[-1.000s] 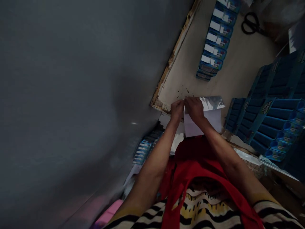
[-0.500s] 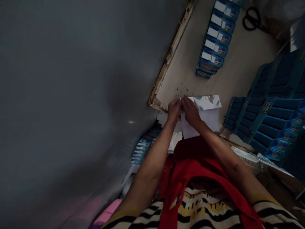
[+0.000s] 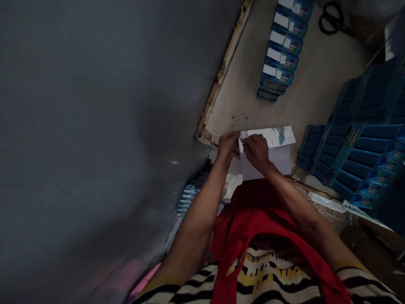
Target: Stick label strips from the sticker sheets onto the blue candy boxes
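Observation:
A white sheet (image 3: 268,164) lies at the table's near edge, with a shiny silvery strip (image 3: 278,136) across its far part. At the sheet's left end my left hand (image 3: 228,147) is closed, its fingertips pinching the strip's left end. My right hand (image 3: 256,148) rests over the left part of the strip, fingers curled down; what lies under its fingertips is too small and dark to make out.
A row of blue boxes (image 3: 278,55) stands on the pale table (image 3: 243,93). Black-handled scissors (image 3: 331,19) lie at the back right. Stacked blue packs (image 3: 357,152) fill the right side. A grey wall (image 3: 95,105) borders the left.
My right hand has moved slightly right and nearer along the strip, its fingers more curled. The strip looks flatter. The view has shifted a little.

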